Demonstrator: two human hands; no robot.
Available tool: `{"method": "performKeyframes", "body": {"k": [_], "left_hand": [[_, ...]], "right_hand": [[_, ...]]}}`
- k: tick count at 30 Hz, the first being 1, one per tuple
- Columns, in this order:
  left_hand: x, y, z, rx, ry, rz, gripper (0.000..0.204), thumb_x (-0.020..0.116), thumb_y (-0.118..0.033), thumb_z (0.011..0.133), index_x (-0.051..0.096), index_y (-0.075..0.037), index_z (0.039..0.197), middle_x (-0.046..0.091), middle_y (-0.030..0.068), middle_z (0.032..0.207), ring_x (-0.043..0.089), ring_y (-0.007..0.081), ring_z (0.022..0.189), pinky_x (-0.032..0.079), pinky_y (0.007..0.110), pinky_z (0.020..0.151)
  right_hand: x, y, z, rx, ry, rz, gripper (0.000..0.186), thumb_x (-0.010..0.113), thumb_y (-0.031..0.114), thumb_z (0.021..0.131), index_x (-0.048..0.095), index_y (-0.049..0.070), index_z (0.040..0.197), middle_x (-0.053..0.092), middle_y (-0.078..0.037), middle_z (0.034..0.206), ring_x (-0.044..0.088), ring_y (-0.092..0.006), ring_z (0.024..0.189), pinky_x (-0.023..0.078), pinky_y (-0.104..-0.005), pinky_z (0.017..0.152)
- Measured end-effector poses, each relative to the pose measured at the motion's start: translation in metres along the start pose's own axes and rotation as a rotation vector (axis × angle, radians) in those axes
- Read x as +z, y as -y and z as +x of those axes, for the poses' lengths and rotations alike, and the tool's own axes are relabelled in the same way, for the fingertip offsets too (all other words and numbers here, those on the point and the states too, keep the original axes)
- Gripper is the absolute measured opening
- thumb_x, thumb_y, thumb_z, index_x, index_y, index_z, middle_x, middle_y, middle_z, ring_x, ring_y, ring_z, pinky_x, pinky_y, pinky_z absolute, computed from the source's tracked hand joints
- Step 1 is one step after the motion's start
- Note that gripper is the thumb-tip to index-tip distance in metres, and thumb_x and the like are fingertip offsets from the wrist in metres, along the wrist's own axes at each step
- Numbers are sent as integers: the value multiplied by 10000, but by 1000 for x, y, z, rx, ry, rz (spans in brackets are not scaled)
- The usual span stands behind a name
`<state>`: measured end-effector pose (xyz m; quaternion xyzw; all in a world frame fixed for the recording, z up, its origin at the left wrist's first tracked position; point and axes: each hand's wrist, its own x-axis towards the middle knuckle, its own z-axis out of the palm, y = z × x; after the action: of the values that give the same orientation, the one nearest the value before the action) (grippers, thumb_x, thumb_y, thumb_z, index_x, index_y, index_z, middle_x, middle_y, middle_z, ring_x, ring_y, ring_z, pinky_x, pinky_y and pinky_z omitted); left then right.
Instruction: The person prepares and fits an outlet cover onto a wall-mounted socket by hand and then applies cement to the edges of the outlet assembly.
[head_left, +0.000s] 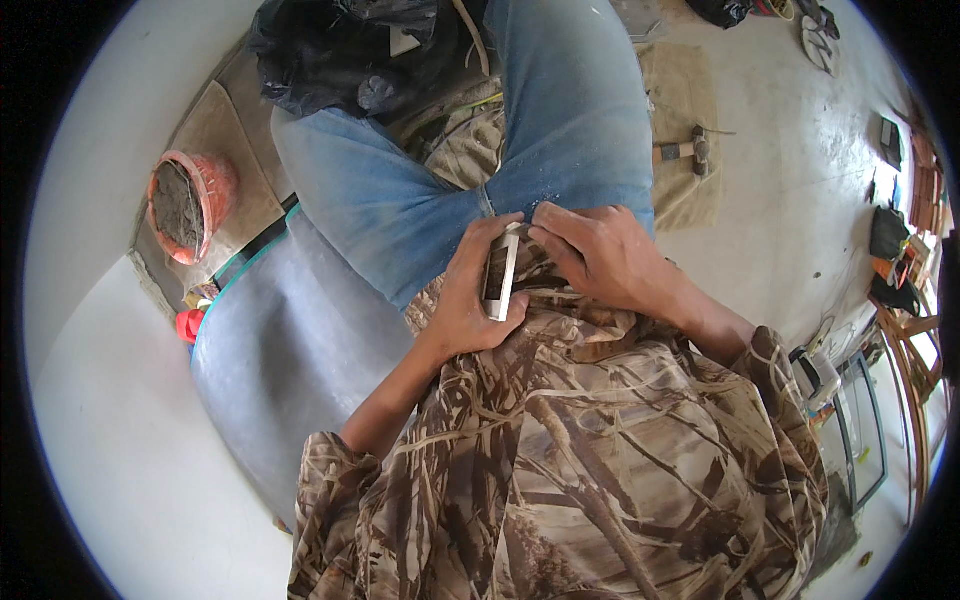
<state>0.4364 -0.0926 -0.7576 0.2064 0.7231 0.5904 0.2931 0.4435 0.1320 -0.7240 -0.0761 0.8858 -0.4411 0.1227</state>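
Note:
Over my lap, my left hand [462, 305] is closed around a small white rectangular piece [509, 275] with a hollow, dark-looking middle, its thumb at the near end and its fingers along the left side and far end. What exactly the piece is, I cannot tell. Just right of its far end, my right hand [607, 255] has its fingers curled in and the thumb pressed toward them. Anything pinched there is hidden. Pale dust or crumbs speckle the jeans [575, 130] just beyond the fingers.
An orange bucket [213, 200] of grey mortar-like material stands at left. A grey-blue sheet [290, 360] lies near my left arm. Black plastic bags [330, 55] sit at the far left. A hammer [699, 150] rests on a tan cloth [685, 85] at right; sandals [818, 45] lie farther off.

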Motion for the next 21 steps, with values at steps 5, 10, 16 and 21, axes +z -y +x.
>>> {"method": "performKeyframes", "body": {"k": [5, 10, 16, 21], "left_hand": [[3, 9, -6, -57, 13, -18, 737, 692, -344, 828, 421, 42, 1394, 504, 194, 1263, 511, 300, 1165, 387, 397, 1020], [4, 1, -1, -9, -7, 41, 708, 680, -212, 757, 437, 25, 1378, 516, 238, 1246, 523, 392, 1124, 411, 439, 1008], [5, 3, 5, 66, -47, 94, 730, 684, -137, 706, 437, 16, 1376, 525, 253, 1249, 528, 433, 1124, 424, 460, 1008], [7, 0, 1, -19, -61, 107, 738, 674, -92, 698, 451, 0, 1396, 537, 180, 1204, 557, 324, 1104, 420, 380, 1011]], "right_hand": [[2, -7, 5, 30, -16, -13, 117, 612, 168, 963, 603, 57, 998, 638, -175, 671, 649, -399, 650, 485, -493, 550], [1, -10, 7, 14, -70, -50, 123, 620, 152, 955, 609, 44, 1014, 648, -177, 718, 642, -401, 660, 498, -486, 575], [-2, 1, 2, -79, -33, -51, 111, 632, 109, 912, 600, 35, 987, 615, -133, 829, 656, -356, 739, 521, -462, 596], [-3, 16, -21, -74, 82, -66, 168, 680, 122, 847, 621, 75, 997, 598, -87, 826, 673, -298, 741, 530, -437, 585]]}}
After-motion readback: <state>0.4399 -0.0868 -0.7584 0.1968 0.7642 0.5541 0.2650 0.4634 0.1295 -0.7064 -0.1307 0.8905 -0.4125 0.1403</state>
